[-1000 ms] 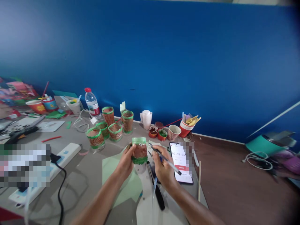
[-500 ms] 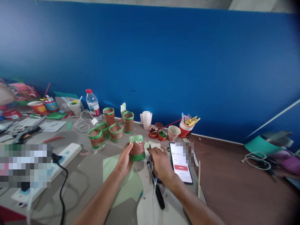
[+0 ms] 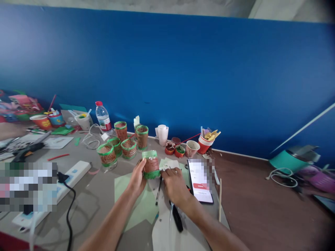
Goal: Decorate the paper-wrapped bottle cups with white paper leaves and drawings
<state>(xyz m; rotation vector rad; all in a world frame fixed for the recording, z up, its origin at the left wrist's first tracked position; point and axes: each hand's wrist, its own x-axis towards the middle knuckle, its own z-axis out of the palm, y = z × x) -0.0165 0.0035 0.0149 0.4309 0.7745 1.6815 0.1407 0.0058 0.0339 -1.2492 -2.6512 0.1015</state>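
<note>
A small glass cup [image 3: 151, 168], coated reddish brown with green bands at rim and base, is held slightly tilted by my left hand [image 3: 137, 177]. A tiny white-and-dark dot, like an eye, shows on its upper side. To the cup's right, my right hand [image 3: 176, 184] is curled, its fingers closed on the upper end of a thin dark pen [image 3: 158, 191] that slants down toward the table. Below that hand lies a thick black tool handle [image 3: 177, 219], partly hidden. Pale green paper [image 3: 138, 200] and white paper [image 3: 163, 228] spread underneath.
Several brown-and-green cups [image 3: 106, 154] stand behind my left hand, near a water bottle [image 3: 103, 116]. Small paint pots [image 3: 179, 151] and a cup of utensils [image 3: 205, 143] line the back. A phone [image 3: 200, 181] lies right, a power strip [image 3: 75, 176] left. Another person's arm [image 3: 14, 130] shows far left.
My right hand has shifted slightly left, closer to the cup. The dark pen has swung so its lower end points down-left. The cup stays in my left hand, and the other person's arm has moved.
</note>
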